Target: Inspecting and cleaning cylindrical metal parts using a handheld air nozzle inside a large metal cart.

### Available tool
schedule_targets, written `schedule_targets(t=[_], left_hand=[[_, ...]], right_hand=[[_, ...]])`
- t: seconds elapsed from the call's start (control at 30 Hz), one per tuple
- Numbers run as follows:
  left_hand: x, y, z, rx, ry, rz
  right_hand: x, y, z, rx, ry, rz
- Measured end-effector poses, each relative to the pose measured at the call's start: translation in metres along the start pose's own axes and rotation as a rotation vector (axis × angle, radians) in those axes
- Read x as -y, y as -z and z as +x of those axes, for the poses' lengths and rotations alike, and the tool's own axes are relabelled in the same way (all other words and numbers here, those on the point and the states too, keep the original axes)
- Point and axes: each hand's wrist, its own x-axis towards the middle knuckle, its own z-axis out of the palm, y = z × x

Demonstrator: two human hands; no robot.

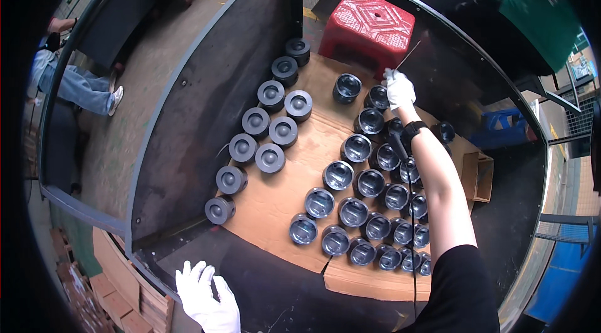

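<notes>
My right hand (399, 90), in a white glove, is stretched over the far part of the cardboard. It is closed around a thin metal rod (410, 54) that points toward the red stool. A black handle (398, 145) with a cable hangs below my wrist; the glove hides how it meets the rod. Several shiny dark pistons (354, 212) stand in rows under that arm, hollow faces up. More matte grey pistons (271, 158) with ringed round tops stand in a left-hand group. Near the front left corner, my gloved left hand (210, 298) has its fingers apart, holding nothing.
Low dark panels (206, 82) wall in the work surface, covered partly by a cardboard sheet (300, 192). A red plastic stool (374, 20) stands at the back. An open cardboard box (477, 176) lies right. Beyond the panels are a person in green (541, 23) and another in jeans (87, 85).
</notes>
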Motion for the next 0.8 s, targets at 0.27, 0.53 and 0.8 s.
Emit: schedule_targets(t=[0.27,0.53,0.8], left_hand=[[0.000,0.002,-0.001,0.012,0.023,0.004],[0.002,0.002,-0.002,0.028,0.027,-0.019],[0.005,-0.014,-0.016,-0.006,0.085,-0.077]], right_hand=[[0.077,-0.030,-0.030,-0.058,0.379,-0.268],[0.056,-0.046,-0.029,0.130,0.308,-0.320],[0.086,-0.061,-0.017,-0.128,0.323,-0.336]])
